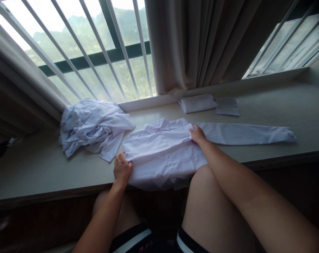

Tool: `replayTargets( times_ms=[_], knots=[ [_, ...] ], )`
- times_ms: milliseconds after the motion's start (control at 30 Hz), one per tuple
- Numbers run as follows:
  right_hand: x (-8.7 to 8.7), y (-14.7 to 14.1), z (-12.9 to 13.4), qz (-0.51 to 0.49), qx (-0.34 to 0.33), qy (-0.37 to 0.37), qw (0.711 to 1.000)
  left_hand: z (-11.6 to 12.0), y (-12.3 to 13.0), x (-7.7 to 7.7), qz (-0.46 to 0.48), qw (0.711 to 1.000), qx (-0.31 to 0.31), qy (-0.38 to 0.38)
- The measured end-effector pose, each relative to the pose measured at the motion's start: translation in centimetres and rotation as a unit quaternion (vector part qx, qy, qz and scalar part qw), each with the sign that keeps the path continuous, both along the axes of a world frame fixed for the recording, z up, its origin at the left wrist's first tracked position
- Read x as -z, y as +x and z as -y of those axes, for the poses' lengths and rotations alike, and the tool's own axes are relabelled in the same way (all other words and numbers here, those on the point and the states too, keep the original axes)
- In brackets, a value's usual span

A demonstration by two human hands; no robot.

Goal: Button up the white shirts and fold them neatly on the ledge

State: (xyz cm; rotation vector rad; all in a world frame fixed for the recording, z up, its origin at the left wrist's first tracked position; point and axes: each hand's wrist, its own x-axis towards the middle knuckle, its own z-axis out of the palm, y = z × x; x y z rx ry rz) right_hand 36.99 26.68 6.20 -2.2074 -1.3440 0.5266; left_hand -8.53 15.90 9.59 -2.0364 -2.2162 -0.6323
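Observation:
A white collared shirt [161,151] lies on the wide window ledge in front of me, its lower part hanging over the front edge by my knees. My left hand [122,168] grips the shirt's left side, fingers curled over the fabric. At the shirt's right shoulder, my right hand [197,134] pinches the cloth between thumb and fingers. One sleeve [249,133] stretches out flat to the right past that hand. The collar [158,125] points toward the window. The other sleeve cannot be made out.
A crumpled heap of white clothing [92,126] rests on the ledge [275,105] at the left. Behind the sleeve lie a folded white cloth [197,103] and a small flat greyish piece [227,106]. Barred windows [96,52] and a curtain [170,45] stand at the back.

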Motion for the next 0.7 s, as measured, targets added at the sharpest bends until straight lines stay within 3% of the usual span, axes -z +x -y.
replayTargets(
  times_ms=[133, 367, 533, 700],
  knots=[
    [-0.3, -0.5, 0.2, 0.003, -0.013, -0.008, 1.0, 0.5, -1.3, 0.2, 0.019, 0.999, -0.051, 0.001],
    [-1.2, -1.0, 0.6, 0.011, -0.017, -0.012, 1.0, 1.3, -1.9, 0.0, -0.051, 0.99, -0.038, -0.124],
    [-1.8, -1.1, 0.7, 0.02, -0.007, -0.012, 1.0, 1.3, -1.4, -0.4, -0.077, 0.99, -0.021, -0.116],
    [-1.2, -1.1, 0.6, 0.014, -0.037, -0.023, 0.999, 0.2, -0.7, -0.9, -0.049, 0.991, -0.047, -0.118]
  ],
)
